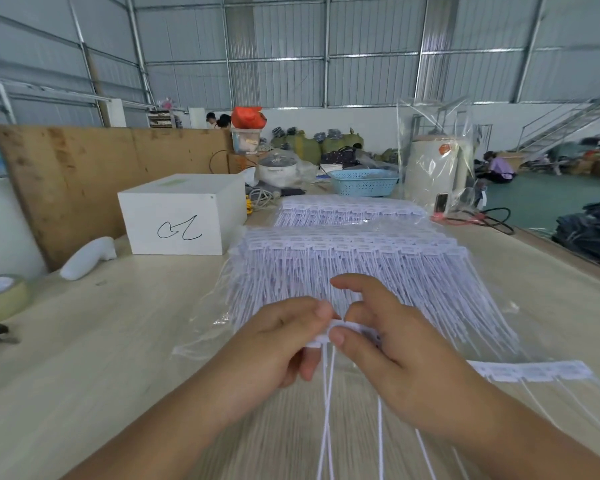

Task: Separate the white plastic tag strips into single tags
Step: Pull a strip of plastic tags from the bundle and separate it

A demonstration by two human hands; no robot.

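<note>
1. head view: a white tag strip [329,336] is held just above the desk [118,341] between both hands, its thin tails hanging toward the camera.
2. the left hand [278,344] pinches the strip's left end with thumb and curled fingers; the right hand [388,344] pinches the strip just beside it, thumb on top, index finger raised.
3. another short tag strip [534,370] lies flat on the desk to the right of the right hand, tails trailing toward the camera.
4. behind the hands a big stack of tag strips [343,268] rests on clear plastic wrap, with a second stack [347,211] farther back.
5. left of the stacks stands a white box [184,216] with a black scribble; near the left edge lie a white bottle [87,258] and a tape roll [2,296].
6. at the far end of the desk sit a blue basket [362,183] and a white appliance [437,171] in a clear bag.
</note>
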